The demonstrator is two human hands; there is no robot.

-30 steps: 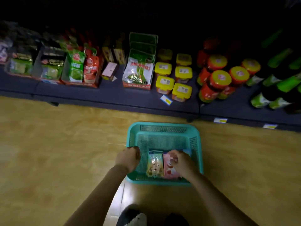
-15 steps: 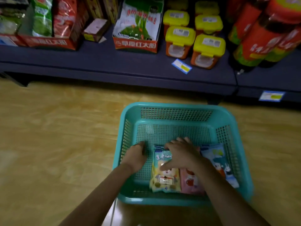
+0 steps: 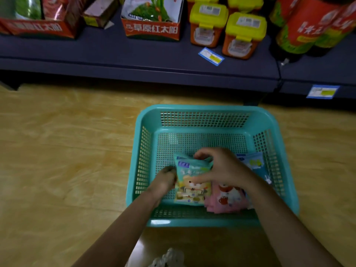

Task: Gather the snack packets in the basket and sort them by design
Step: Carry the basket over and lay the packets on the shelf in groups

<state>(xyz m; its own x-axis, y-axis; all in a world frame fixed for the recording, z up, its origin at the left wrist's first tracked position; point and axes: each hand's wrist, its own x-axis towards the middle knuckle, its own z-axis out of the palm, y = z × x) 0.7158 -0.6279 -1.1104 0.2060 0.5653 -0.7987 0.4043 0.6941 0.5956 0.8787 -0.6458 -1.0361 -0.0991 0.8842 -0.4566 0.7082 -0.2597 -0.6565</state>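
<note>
In the teal mesh basket [image 3: 204, 108], toward 6 o'clock, the right hand [image 3: 223, 168] pinches the teal bear packet [image 3: 189, 189] by its top. The left hand [image 3: 165, 180] curls at its 9 o'clock, grip unclear. A pink packet [image 3: 225, 201] lies at its 3 o'clock.

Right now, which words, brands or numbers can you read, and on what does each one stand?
"草原红太阳": on the front of the orange carton.
Left carton: similar characters, too blurred to be sure.
Packets, price tags, jars, bottles: print is too small or blurred to read.
</note>
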